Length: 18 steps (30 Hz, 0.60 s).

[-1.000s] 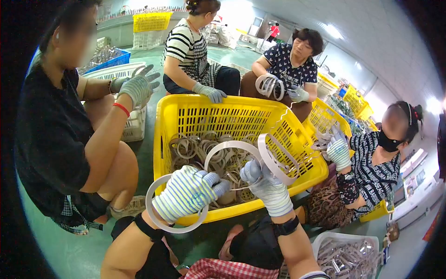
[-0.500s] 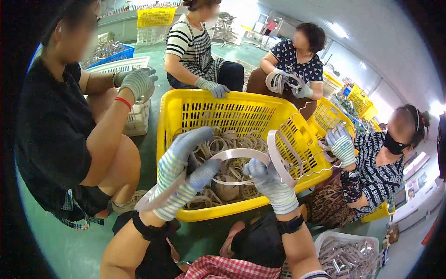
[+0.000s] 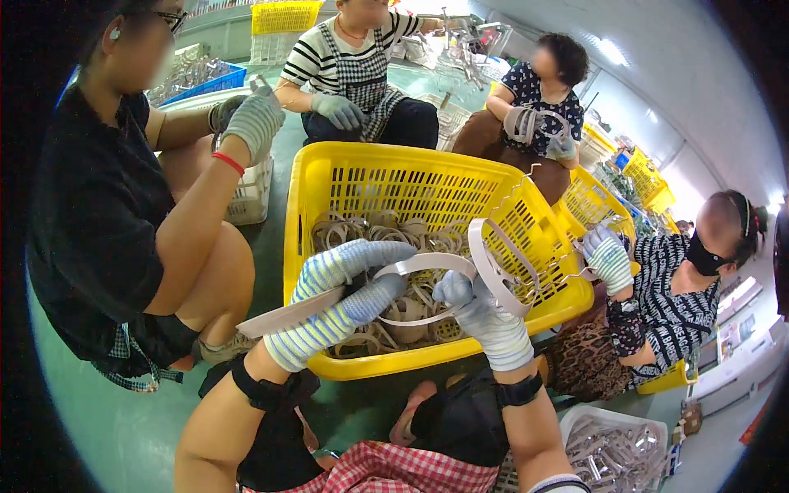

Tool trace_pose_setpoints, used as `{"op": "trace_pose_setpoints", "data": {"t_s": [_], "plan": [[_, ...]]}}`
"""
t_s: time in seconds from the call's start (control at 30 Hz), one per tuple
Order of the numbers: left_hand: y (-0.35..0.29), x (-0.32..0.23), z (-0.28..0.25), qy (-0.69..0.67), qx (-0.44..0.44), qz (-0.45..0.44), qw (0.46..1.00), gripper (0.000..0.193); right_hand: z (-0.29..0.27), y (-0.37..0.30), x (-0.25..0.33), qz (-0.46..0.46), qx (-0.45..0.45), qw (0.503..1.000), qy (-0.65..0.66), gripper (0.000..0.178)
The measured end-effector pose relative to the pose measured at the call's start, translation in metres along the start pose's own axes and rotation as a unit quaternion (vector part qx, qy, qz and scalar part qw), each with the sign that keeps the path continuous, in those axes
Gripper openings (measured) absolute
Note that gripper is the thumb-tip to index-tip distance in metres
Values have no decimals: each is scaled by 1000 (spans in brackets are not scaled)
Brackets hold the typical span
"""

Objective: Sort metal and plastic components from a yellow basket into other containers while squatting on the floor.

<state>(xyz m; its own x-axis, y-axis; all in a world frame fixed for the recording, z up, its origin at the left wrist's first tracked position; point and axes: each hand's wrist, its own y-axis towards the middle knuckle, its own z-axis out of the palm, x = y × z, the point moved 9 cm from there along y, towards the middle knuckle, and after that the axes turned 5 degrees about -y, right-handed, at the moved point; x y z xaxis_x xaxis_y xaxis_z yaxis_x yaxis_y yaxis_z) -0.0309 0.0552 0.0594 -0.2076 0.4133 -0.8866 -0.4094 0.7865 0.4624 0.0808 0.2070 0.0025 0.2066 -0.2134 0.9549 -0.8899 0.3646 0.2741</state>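
Observation:
My left hand (image 3: 341, 296), in a striped knit glove with grey fingers, pinches one side of a pale beige hoop (image 3: 431, 261). A flat pale strip (image 3: 292, 315) also runs through the left hand and sticks out past its wrist side. My right hand (image 3: 483, 320), gloved alike, grips the hoop's other side. A second pale hoop (image 3: 482, 251) stands up at the right fingers; whether it is separate from the first is hidden. Both hands are over the near side of a yellow slotted basket (image 3: 436, 357), which contains many similar hoops (image 3: 386, 228).
A wavy metal wire (image 3: 514, 187) extends along the basket's right side. Co-workers sit at the left, the back and the right, one holding several hoops (image 3: 526, 125). A white crate (image 3: 657, 427) of shiny metal pieces stands lower right. More yellow baskets (image 3: 596, 200) stand behind.
My left hand has turned and lowered its fingers around the hoop, and the loose strip now points outward left. The co-worker in the checked apron has taken a hand off the basket rim.

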Motion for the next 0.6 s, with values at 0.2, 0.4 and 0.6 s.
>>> {"op": "trace_pose_setpoints", "data": {"t_s": [0.2, 0.4, 0.6], "plan": [[1, 10, -20, -58, -105, -72, 990, 28, 13, -1, 6, 56, -34, 936, 345, 35], [-4, 57, -30, -263, -184, -208, 924, 24, 11, 2, 9, 34, 17, 949, 313, 40], [0, 62, -25, -265, -126, -210, 933, 23, -2, 3, -7, 41, -49, 951, 304, 40]]}}
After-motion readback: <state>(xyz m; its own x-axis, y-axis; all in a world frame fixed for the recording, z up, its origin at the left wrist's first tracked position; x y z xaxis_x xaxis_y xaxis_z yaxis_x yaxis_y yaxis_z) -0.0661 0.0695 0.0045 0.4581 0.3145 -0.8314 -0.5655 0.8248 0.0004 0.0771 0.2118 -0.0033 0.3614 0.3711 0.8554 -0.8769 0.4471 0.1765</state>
